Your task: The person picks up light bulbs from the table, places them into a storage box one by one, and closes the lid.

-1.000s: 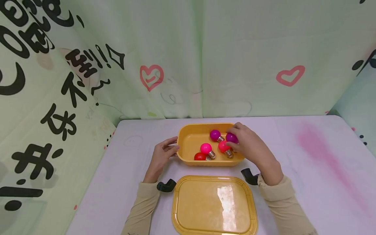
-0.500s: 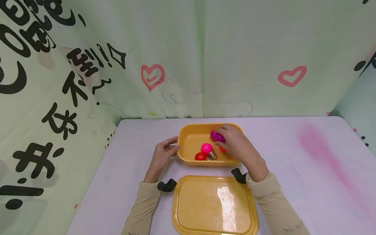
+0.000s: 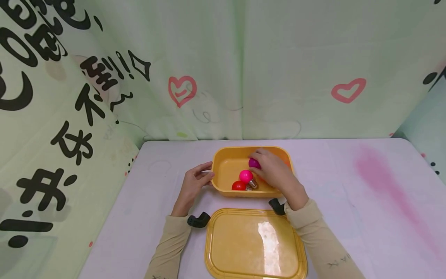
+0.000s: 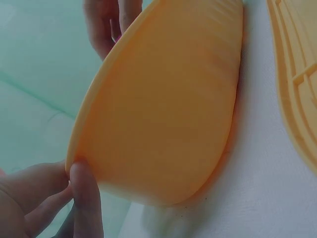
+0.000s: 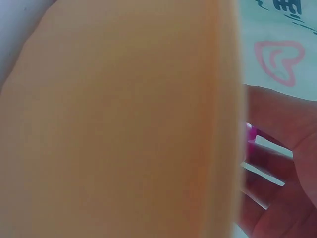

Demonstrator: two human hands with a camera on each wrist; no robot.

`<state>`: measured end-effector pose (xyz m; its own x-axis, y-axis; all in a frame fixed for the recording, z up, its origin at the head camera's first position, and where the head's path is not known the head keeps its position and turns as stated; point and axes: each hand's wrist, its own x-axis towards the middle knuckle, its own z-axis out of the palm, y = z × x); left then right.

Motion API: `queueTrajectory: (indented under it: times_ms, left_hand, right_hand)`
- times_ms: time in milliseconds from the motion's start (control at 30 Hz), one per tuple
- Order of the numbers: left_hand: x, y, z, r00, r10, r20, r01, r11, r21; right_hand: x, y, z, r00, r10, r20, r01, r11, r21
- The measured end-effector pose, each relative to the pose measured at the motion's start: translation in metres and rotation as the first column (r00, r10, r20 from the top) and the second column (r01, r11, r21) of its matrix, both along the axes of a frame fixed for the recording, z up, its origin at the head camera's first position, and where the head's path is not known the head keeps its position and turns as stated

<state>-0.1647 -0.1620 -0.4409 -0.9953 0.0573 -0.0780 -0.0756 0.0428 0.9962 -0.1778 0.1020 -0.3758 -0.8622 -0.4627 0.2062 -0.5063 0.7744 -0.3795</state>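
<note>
A yellow plastic container (image 3: 228, 159) holds several small light bulbs with ridged metallic screw bases. My left hand (image 3: 195, 183) pinches the container's left rim, thumb against the outer wall, as the left wrist view also shows. Inside the container, my right hand (image 3: 275, 170) holds a purple light bulb (image 3: 254, 163) between thumb and fingers; its base is hidden by the hand. A pink bulb (image 3: 246, 176) and a red bulb (image 3: 238, 185) lie toward the front wall. In the right wrist view, the container's wall hides most of what the right fingers hold.
A flat yellow lid (image 3: 240, 244) lies in front of the container, partly under the right sleeve. The white table (image 3: 348, 193) has a pink smear at right. Printed curtains (image 3: 278, 69) stand behind and at the left.
My right hand has moved left and slightly down across the container with the purple bulb, covering the bulbs at the right. My left hand has stayed at the rim.
</note>
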Motion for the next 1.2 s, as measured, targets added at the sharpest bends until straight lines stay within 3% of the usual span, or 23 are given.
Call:
queueTrajectory:
  times_ms: [333,1200]
  left_hand:
    - [0.002,0.0,0.002,1.0,0.0,-0.004,0.0,1.0,-0.01]
    - [0.004,0.0,0.003,1.0,-0.006,0.008,0.007,1.0,-0.013]
  right_hand:
    - [-0.005,-0.006,-0.009,0.999,-0.005,0.045,0.005,1.0,-0.002]
    - [-0.012,-0.011,-0.018,0.999,0.015,0.051,-0.017,0.999,0.042]
